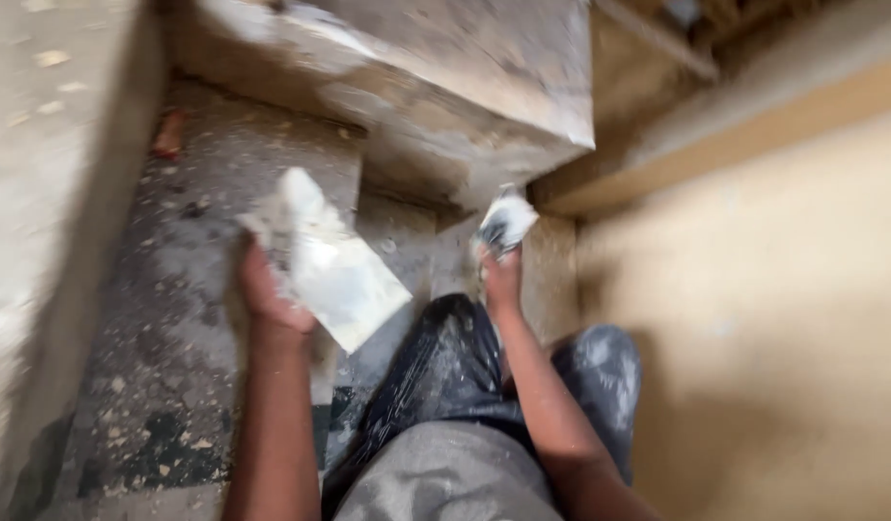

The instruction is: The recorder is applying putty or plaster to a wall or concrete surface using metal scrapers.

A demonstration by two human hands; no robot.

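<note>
Here:
Left hand (pixel 264 294): forearm up toward 12, grip closed on white trowel (pixel 329 265).
Right hand (pixel 501 275): raised at 1, grip closed on white-smeared tool (pixel 506 224), blurred.

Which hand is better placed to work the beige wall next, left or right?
Probably right. The right hand holds a small plaster-smeared tool and sits nearer the beige wall. The left hand carries the wide flat plaster board, out over the floor. The frame is blurred.
</note>
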